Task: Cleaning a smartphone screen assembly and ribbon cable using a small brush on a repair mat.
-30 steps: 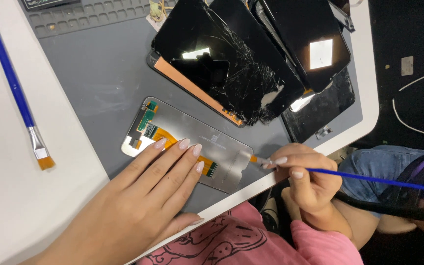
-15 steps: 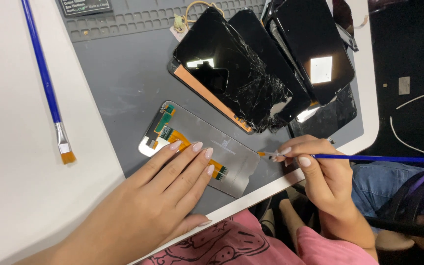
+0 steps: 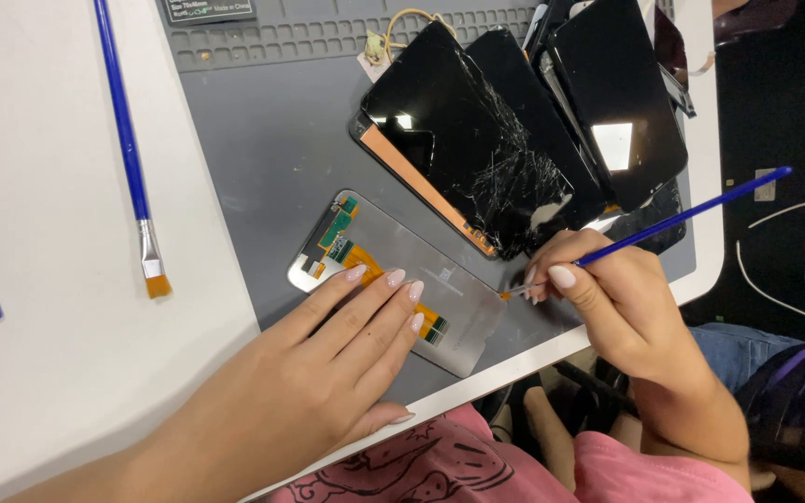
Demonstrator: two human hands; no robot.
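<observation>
Screen panel (image 3: 440, 293) pinned; cracked screens (image 3: 477, 149) just behind.

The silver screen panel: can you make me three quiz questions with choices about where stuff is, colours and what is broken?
1. Where is the left hand?
A. flat on the silver panel
B. on the white table
C. on the cracked screen

2. What colour is the handle of the brush in the right hand?
A. red
B. blue
C. green

3. How is the big black screen nearest the panel?
A. cracked
B. whole
C. folded

Answers: 1 A, fingers lie on it; 2 B, the handle is blue; 3 A, white cracks spread across it.
</observation>
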